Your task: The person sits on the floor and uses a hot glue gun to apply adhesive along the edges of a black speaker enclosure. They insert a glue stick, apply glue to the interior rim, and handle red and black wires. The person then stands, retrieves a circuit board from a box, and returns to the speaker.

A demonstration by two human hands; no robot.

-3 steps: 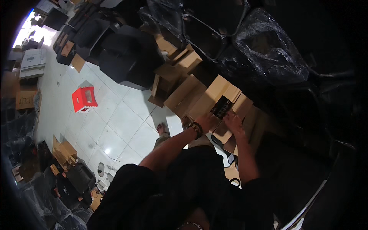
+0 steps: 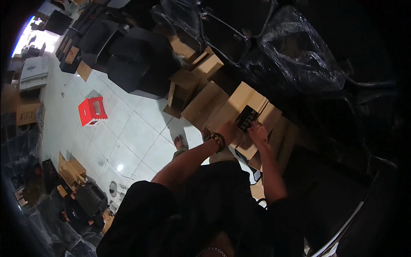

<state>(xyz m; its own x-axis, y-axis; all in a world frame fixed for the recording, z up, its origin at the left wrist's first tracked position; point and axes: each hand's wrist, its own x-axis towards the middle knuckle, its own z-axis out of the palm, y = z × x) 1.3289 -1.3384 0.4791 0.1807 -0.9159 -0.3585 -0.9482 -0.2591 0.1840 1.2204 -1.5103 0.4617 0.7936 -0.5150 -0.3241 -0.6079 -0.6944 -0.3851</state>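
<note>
An open cardboard box (image 2: 249,95) stands in front of me, its flaps folded outward. Through its opening shows a dark item with a row of small light marks (image 2: 245,121), too small to name. My left hand (image 2: 228,132), below a beaded bracelet, rests at the near left edge of the opening, its fingertips hidden. At the right edge of the opening is my right hand (image 2: 258,133), its fingers bent and drawn together beside the dark item. What they grip, if anything, cannot be made out.
More open cardboard boxes (image 2: 205,100) adjoin on the left. Large black cabinets (image 2: 141,62) and plastic-wrapped black items (image 2: 299,51) stand beyond. A red stool (image 2: 92,112) is on the white tiled floor (image 2: 141,141). Cartons (image 2: 72,171) lie at the lower left.
The view has shifted slightly, moving the scene a little left. Both hands stay at the box opening; the right hand's fingers have moved slightly.
</note>
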